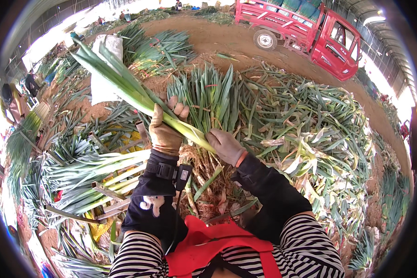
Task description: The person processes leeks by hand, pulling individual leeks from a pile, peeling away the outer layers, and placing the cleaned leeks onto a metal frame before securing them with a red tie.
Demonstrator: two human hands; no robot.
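My gloved left hand (166, 129) is wrapped round a leek (141, 99), which slants from upper left to lower right in front of me. Its green leaves fan out past that hand. At the pale lower end, my gloved right hand (225, 145) is closed on the stalk, its fingertips partly hidden. Just beyond my hands stands a thick bunch of leeks (207, 99) with the leaves pointing away from me. Below my hands, a tangle of roots and dry husks (208, 190) shows between my forearms.
To the left, trimmed leeks (97, 176) lie across a metal rack (107, 191). A heap of stripped leaves (306, 125) spreads on the right. A white sack (105, 78) stands at far left, more leeks (164, 51) lie behind, and a red truck (306, 34) is at far right.
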